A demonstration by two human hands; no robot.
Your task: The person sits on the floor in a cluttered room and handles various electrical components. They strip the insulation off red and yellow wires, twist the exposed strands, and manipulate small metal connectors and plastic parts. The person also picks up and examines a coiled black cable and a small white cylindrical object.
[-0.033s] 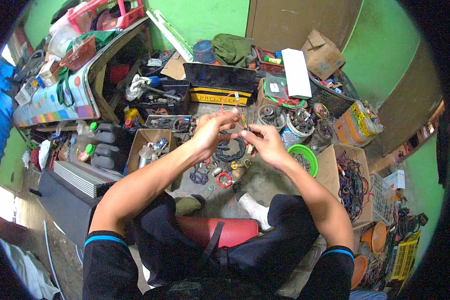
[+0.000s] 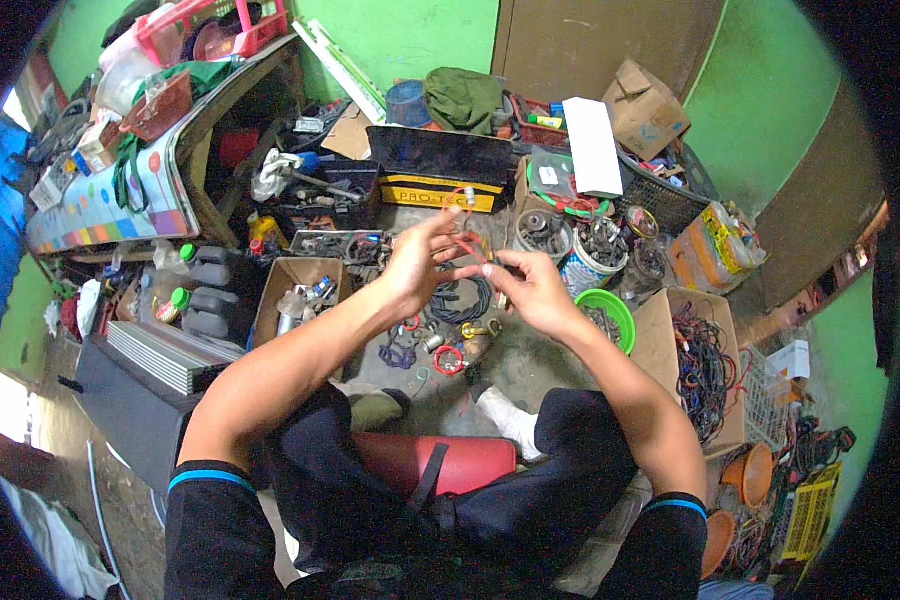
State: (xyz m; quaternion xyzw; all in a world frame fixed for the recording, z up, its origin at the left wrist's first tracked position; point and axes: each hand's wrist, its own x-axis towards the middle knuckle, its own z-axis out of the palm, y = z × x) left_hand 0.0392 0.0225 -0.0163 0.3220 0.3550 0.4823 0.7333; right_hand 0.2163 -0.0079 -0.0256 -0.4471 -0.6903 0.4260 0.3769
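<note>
Red electrical wires [image 2: 467, 242] stretch between my two hands, above the floor. A small pale connector [image 2: 470, 196] sits at their upper end, just beyond my left fingertips. My left hand [image 2: 418, 262] pinches the wires with thumb and forefinger, its other fingers partly spread. On the right, my right hand [image 2: 532, 290] is closed, thumb against fingers, round the lower part of the same wires. Fingers hide much of the wires. Below my hands a coil of black cable [image 2: 460, 300] and a red wire ring [image 2: 450, 360] lie on the floor.
A cardboard box of tangled wires [image 2: 705, 370] stands at the right, beside a green bowl [image 2: 608, 318] of small parts. Left of my hands is another cardboard box [image 2: 290, 270]. A black and yellow toolbox [image 2: 440, 192] lies ahead; a red seat [image 2: 450, 462] is between my legs.
The wires and their pale connector have shifted slightly between my fingers, and my left fingers have altered their hold a little. Both forearms stay nearly in place.
</note>
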